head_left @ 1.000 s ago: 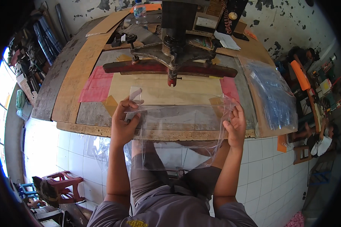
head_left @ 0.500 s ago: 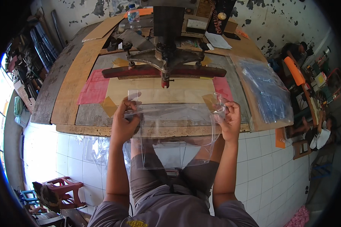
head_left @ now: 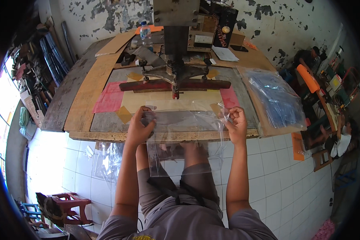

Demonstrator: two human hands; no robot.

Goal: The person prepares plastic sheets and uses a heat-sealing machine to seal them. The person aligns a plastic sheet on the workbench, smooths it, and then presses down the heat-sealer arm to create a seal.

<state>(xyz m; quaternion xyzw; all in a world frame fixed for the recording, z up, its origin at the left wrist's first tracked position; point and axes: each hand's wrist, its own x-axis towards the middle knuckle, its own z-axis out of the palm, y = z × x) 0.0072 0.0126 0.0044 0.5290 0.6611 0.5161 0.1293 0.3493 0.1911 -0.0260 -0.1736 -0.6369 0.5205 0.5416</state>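
Note:
A clear plastic sheet [head_left: 184, 156], possibly folded or a pouch, hangs between my hands over the table's front edge and my lap. My left hand [head_left: 141, 126] pinches its upper left corner. At the upper right corner, the fingers of my right hand [head_left: 237, 124] grip the same sheet, which is creased there. Just beyond it stands a press machine whose long dark-red bar [head_left: 148, 86] is raised above a tan work pad [head_left: 140, 100]. Pink pieces [head_left: 109, 97] lie at both ends of the pad, with brown tape at its corners.
A stack of bluish clear plastic sheets [head_left: 276, 98] lies on the table's right side. Behind are a water bottle [head_left: 145, 31], papers [head_left: 225, 53] and a control box [head_left: 202, 37]. Plastic scraps [head_left: 109, 158] and a red stool [head_left: 72, 207] are at lower left. Another person [head_left: 308, 58] sits far right.
My view has shifted slightly. Both hands still hold the plastic sheet by its upper corners, now a little closer together, and the sheet hangs flatter.

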